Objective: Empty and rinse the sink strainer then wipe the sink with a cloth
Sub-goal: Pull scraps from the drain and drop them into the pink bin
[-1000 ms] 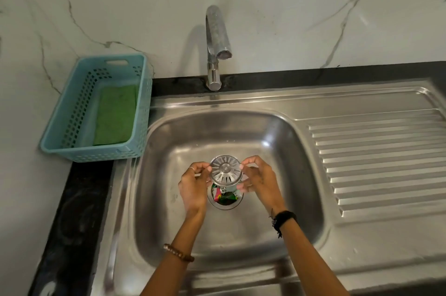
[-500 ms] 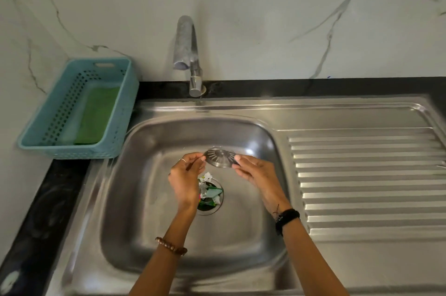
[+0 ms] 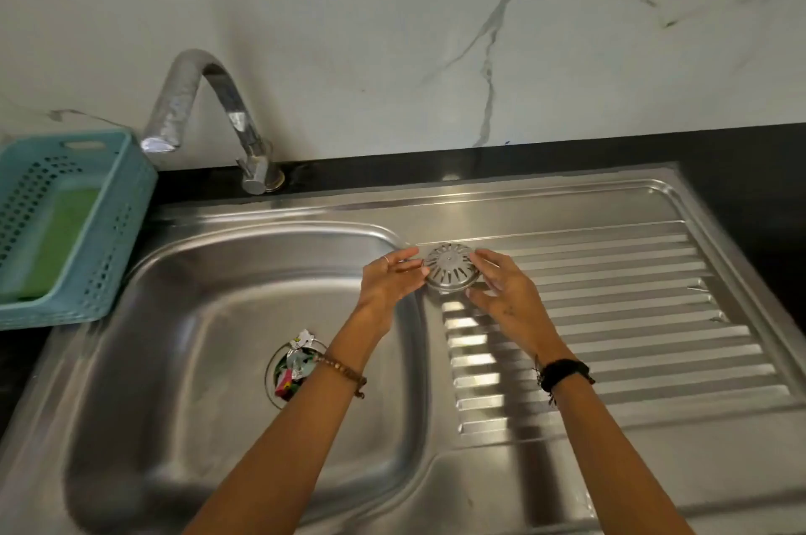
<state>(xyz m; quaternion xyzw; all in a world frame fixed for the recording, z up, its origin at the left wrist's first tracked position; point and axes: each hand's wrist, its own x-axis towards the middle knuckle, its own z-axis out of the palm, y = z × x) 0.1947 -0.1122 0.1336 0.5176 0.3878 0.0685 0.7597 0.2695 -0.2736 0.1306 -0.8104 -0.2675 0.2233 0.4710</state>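
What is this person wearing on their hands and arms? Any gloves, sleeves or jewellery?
No gloves and no sleeves in view: both forearms are bare. The left hand has a thin ring on one finger and a brown beaded bracelet at the wrist. The right hand has no ring that shows; its wrist carries a black band with dangling threads.

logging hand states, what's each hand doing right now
Left hand: fingers on the strainer cover at the drainboard.
Right hand: fingers on the same cover.

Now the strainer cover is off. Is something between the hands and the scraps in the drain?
Nothing visible. The scraps lie uncovered in the drain; the cover sits on the drainboard between the left hand and right hand.
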